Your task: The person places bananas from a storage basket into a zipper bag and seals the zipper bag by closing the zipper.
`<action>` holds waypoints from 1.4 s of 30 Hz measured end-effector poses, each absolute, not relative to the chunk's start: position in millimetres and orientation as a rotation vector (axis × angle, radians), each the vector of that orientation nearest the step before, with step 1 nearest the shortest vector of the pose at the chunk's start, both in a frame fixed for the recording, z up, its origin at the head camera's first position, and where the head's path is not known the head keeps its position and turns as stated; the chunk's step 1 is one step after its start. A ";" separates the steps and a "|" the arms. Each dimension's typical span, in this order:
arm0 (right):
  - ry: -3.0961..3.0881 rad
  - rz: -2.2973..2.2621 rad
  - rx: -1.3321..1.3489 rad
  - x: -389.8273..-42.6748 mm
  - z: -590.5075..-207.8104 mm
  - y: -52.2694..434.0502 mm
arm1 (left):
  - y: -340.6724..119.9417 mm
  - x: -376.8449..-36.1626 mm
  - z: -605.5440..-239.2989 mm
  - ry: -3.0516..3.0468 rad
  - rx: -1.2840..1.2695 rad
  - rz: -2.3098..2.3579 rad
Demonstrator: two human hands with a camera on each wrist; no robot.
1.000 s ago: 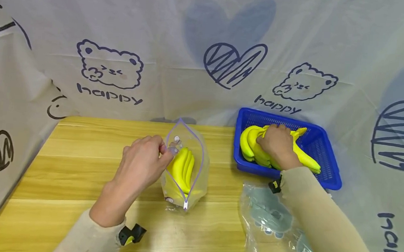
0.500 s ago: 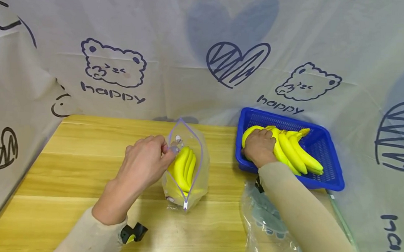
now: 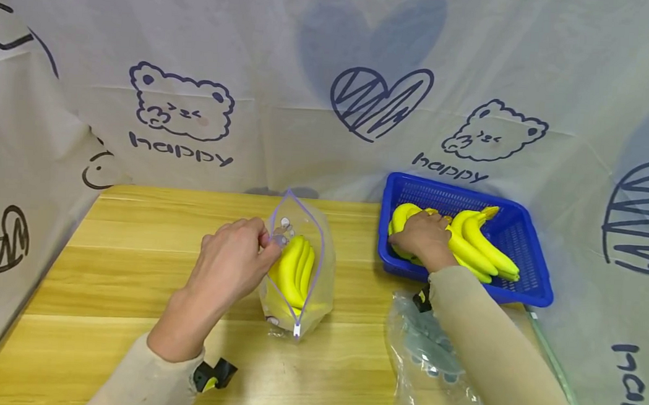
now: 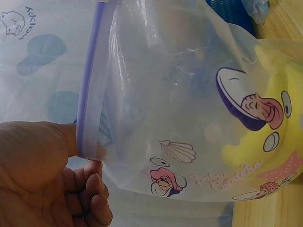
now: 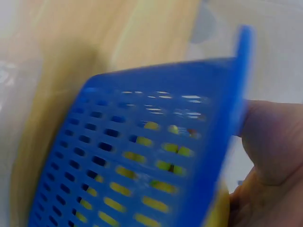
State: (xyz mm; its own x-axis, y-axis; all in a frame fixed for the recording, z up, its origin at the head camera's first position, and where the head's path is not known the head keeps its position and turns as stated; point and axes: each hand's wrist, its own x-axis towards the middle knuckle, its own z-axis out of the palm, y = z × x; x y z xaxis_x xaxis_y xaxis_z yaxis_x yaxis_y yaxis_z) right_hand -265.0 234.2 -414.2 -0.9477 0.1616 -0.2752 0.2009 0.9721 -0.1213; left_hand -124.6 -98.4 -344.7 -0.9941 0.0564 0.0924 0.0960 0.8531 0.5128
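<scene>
My left hand (image 3: 231,265) pinches the rim of an upright clear zip bag (image 3: 325,277) between thumb and fingers. Its mouth, edged in purple, gapes wide. Inside stands a bunch of yellow bananas (image 3: 296,272). In the left wrist view, cartoon prints cover the side of the bag (image 4: 180,109), and the left hand (image 4: 47,165) is at its rim. Over on the right, my right hand (image 3: 425,236) is down in a blue basket (image 3: 532,265), on top of yellow bananas (image 3: 480,243). Its fingertips are hidden among them. The right wrist view shows the thumb (image 5: 274,142) beyond the basket's rim.
A flat clear plastic bag with grey-green prints (image 3: 427,351) lies on the wooden table (image 3: 130,277) in front of the basket, partly under my right forearm. A pale printed cloth (image 3: 284,126) hangs behind the table and along both sides.
My right hand moved left across the bananas in the basket, then shifted slightly right. Some bananas are uncovered beside it. The left hand and zip bag stay nearly still.
</scene>
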 end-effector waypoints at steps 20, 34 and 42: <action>2.906 -0.460 0.137 -255.6 -423.8 271.5 | -100.6 -125.5 -345.9 -2.971 -0.117 -0.843; 2.950 -0.285 0.017 -254.4 -393.2 298.7 | -102.0 -123.9 -346.8 -2.966 -0.115 -0.847; 2.753 -0.076 0.076 -248.9 -386.1 315.5 | -102.5 -123.9 -348.7 -2.953 -0.122 -0.848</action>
